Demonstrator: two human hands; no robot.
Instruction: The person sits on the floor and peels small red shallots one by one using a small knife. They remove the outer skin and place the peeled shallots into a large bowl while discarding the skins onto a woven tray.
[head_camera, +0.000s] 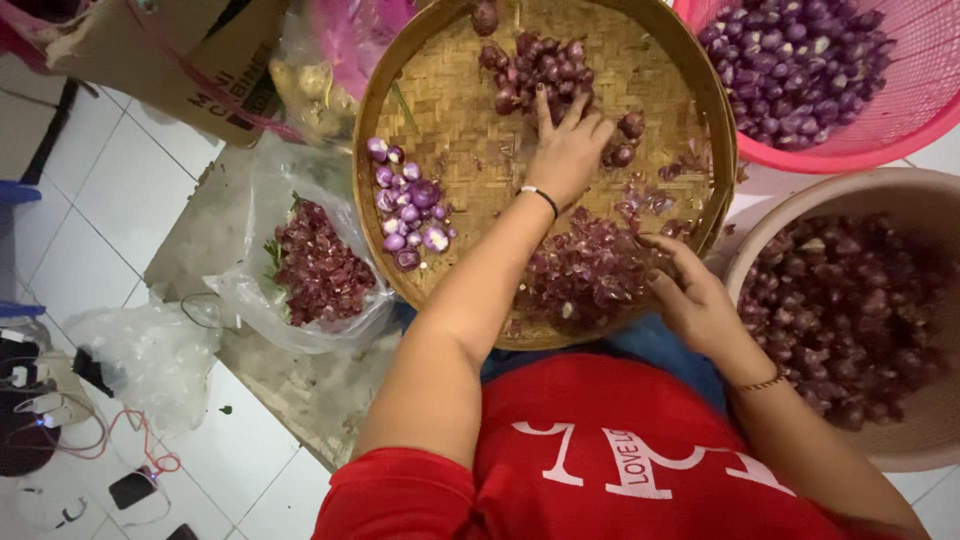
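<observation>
1. Centrally, a round woven bamboo tray (450, 130) fills the upper middle of the frame, resting over the person's lap.
2. At the right edge sits a beige basin (800, 210) full of unpeeled shallots, and above it, in the upper right corner, a pink mesh basket (920, 100) of peeled purple ones.
3. Left of the tray, a clear plastic bag (250, 290) on the floor holds reddish skins.
4. A heap of peelings (590, 275) lies at the tray's lower edge.
5. The left hand (570, 150) reaches to the tray's top middle, fingers spread and pressing down on a cluster of unpeeled shallots (535, 65); whether it grips one I cannot tell.
6. The right hand (695, 295), at the tray's lower right rim, has loosely curled fingers touching the peelings.
7. A small pile of peeled shallots (408, 205) lies on the tray's left side.
</observation>
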